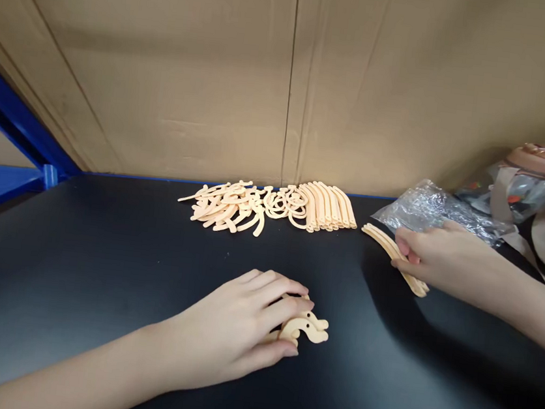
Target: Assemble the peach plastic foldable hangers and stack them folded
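Steadies small curved pieces [317, 334] on the near tabletop [97, 276] with the left hand [234, 318], with fingers clamped around them. Touches long strips [415, 283] near crumpled plastic [430, 206] with the right hand [454, 255], with fingers curled; cannot tell whether gripping. Seems at picking up strips; likely calls for pinching 1 securely. Shows no readable writing.

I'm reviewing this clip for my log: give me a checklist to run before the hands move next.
1. Left hand on the curved pieces: ok, thumb and fingers around them.
2. Right hand at the strips: ok, touching.
3. Right hand's grip firm: cannot tell.
4. Far row of strips lined up: ok, side by side.
5. Loose pile tidy: not ok, jumbled.
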Available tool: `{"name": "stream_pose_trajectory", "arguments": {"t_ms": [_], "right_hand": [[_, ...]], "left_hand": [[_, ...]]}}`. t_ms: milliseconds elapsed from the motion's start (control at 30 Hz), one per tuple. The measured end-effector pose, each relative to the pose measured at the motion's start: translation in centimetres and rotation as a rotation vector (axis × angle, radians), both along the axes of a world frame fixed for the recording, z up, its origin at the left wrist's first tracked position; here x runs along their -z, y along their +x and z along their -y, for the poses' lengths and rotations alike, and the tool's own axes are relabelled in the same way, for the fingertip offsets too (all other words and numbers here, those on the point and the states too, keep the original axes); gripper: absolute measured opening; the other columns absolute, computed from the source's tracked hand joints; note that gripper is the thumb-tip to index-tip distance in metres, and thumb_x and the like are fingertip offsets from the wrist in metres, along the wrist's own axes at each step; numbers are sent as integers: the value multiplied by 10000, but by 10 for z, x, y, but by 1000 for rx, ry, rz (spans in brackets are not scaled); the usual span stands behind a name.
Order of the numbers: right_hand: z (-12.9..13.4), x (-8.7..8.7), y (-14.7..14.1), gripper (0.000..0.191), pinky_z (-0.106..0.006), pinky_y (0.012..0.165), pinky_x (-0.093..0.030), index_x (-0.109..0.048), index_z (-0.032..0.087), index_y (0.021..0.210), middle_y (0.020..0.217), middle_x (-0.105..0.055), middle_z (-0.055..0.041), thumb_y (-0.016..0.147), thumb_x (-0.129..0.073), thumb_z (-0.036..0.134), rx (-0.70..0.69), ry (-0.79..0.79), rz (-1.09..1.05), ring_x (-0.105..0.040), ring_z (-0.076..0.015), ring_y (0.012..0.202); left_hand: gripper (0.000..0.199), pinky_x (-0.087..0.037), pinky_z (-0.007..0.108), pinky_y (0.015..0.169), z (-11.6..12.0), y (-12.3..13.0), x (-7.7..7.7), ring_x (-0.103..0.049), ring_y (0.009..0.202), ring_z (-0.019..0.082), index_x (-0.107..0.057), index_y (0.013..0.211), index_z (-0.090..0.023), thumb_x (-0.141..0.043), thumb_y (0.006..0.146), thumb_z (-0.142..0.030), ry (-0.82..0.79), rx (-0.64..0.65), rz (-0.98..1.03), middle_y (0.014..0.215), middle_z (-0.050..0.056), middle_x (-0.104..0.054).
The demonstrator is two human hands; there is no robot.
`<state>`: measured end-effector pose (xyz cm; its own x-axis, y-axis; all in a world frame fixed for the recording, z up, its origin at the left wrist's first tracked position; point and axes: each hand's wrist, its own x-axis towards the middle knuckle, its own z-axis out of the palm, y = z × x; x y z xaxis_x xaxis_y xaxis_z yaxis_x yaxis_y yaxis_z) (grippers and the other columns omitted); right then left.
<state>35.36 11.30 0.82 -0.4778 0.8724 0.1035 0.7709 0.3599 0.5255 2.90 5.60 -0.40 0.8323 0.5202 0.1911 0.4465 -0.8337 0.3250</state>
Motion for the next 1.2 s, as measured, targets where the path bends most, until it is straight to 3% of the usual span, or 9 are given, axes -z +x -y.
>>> {"name": "stream_pose_trajectory", "arguments": {"t_ms": [233, 333, 433, 533, 700, 933, 1067, 1200], "right_hand": [[27, -3, -19, 199, -306, 610, -282, -463, 226, 678, 540, -527, 26, 776, -628, 279, -100, -277, -289, -497, -202, 571], [31, 5, -43, 181, -305, 636, -328, -506, 230, 757, 660, -576, 18, 856, -596, 352, -180, -271, -503, -522, -187, 652], [31, 9, -62, 284, -343, 744, -370, -551, 215, 894, 849, -627, -29, 934, -478, 486, -294, -237, -623, -552, -198, 778], [28, 7, -64, 361, -373, 833, -363, -562, 209, 922, 896, -635, -34, 929, -453, 554, -346, -243, -655, -560, -205, 848], [24, 5, -57, 319, -368, 858, -365, -584, 227, 923, 858, -647, -1, 843, -608, 535, -365, -306, -645, -573, -197, 839], [26, 22, -65, 160, -344, 866, -367, -602, 214, 977, 944, -664, -9, 957, -492, 329, -446, -250, -681, -579, -162, 862], [21, 30, -66, 150, -345, 871, -380, -599, 202, 979, 960, -669, -18, 950, -509, 318, -442, -204, -707, -590, -162, 884], [18, 35, -66, 217, -357, 871, -407, -589, 205, 1099, 997, -669, -33, 941, -522, 338, -406, -163, -720, -596, -183, 909]], "left_hand": [[340, -381, 344, 966, -4, -6, -3, -510, 1153, 205, -530, 1241, -205, -481, 963, -395, 86, -109, 91, 1264, 57, -592], [299, -403, 339, 943, -8, -13, -5, -517, 1129, 203, -571, 1198, -209, -429, 984, -363, 132, -179, 84, 1234, 54, -606], [291, -409, 353, 961, -15, -20, -3, -508, 1163, 216, -609, 1176, -232, -426, 983, -350, 155, -160, 38, 1261, 56, -597], [303, -388, 379, 1014, -21, -25, 2, -481, 1225, 227, -623, 1188, -253, -426, 983, -359, 165, -130, 12, 1328, 49, -569], [327, -378, 371, 1022, -24, -27, 6, -495, 1214, 212, -595, 1240, -251, -420, 987, -363, 155, -124, -15, 1346, 42, -562], [379, -377, 389, 1002, -25, -28, 6, -478, 1207, 230, -565, 1278, -243, -361, 1002, -404, 152, -227, -44, 1389, 56, -510], [375, -384, 403, 1003, -26, -30, 7, -490, 1200, 240, -574, 1267, -243, -374, 995, -407, 144, -244, -50, 1375, 61, -523], [394, -396, 388, 1018, -26, -29, 7, -486, 1212, 230, -547, 1303, -223, -379, 995, -403, 135, -236, -20, 1373, 69, -528]]}}
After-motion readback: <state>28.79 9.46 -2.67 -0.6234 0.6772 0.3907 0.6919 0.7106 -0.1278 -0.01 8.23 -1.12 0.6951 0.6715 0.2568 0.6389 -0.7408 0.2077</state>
